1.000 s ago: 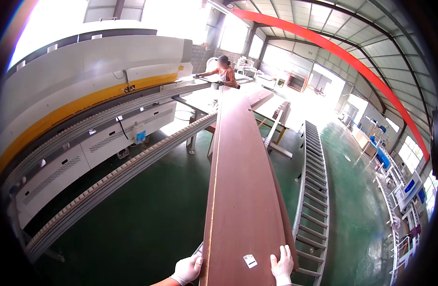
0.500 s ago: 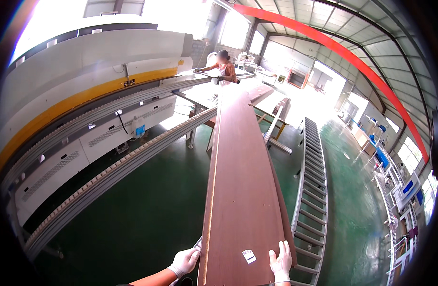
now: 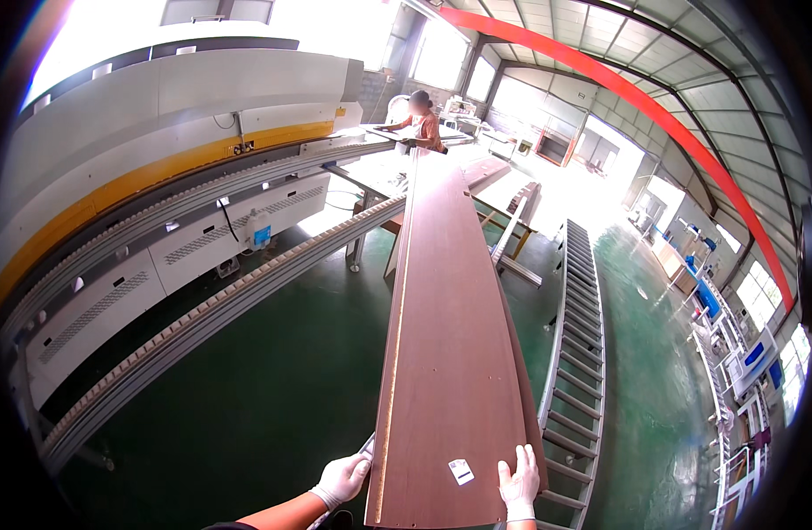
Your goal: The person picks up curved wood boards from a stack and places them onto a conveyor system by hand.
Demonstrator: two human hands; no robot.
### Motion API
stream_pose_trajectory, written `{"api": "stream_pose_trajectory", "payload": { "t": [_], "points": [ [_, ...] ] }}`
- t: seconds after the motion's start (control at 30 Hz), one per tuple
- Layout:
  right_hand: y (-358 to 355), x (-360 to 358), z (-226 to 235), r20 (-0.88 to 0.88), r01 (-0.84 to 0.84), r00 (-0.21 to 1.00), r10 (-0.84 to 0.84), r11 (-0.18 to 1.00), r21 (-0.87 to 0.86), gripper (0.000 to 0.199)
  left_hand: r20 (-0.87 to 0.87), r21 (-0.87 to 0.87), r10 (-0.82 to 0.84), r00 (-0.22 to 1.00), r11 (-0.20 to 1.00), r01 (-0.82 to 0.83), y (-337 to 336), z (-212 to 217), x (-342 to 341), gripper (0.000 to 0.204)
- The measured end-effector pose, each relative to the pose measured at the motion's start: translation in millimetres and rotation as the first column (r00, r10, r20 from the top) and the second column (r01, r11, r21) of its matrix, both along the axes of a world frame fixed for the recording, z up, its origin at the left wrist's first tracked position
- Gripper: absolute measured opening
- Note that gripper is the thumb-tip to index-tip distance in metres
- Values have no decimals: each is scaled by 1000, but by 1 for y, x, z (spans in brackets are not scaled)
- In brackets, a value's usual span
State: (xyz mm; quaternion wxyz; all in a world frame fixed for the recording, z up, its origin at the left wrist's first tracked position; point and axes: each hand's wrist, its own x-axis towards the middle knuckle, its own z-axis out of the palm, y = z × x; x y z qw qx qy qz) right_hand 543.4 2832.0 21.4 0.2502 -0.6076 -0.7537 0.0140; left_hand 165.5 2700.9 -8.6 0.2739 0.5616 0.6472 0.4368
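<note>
A long brown board (image 3: 445, 353) stretches away from me, with a small white label (image 3: 460, 472) stuck near its close end. Its left edge shows a pale, raw strip. My left hand (image 3: 342, 480), in a white glove, is closed at that left edge, its fingertips partly hidden against the board. On the near right corner my right hand (image 3: 519, 484), also gloved, lies flat with its fingers stretched out. Under the right side, the edge of another brown panel (image 3: 531, 415) shows.
On the left stands a long white and yellow machine (image 3: 203, 106) with a toothed rail (image 3: 247, 287) before it. A roller conveyor (image 3: 575, 380) runs along the right. Beyond the board's far end, a person (image 3: 421, 124) in orange stands at a table. The floor (image 3: 247, 406) is green.
My view has shifted slightly. Both hands keep their places on the board. The person at the far end has moved their arms a little.
</note>
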Motion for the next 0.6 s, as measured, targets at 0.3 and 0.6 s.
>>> {"api": "stream_pose_trajectory", "payload": {
  "t": [0.3, 0.6],
  "points": [
    [0, 1, 0, -3, 10, 1000, -10, 1000, -9, 66, 8, 17, 2, 1000, 1000, -2, 2, -6, 1, 28],
    [0, -4, 6, -4, 21, 1000, -22, 999, -27, 65, 9, 26, 3, 1000, 1000, -3, 1, -8, 0, 29]
  ]
}}
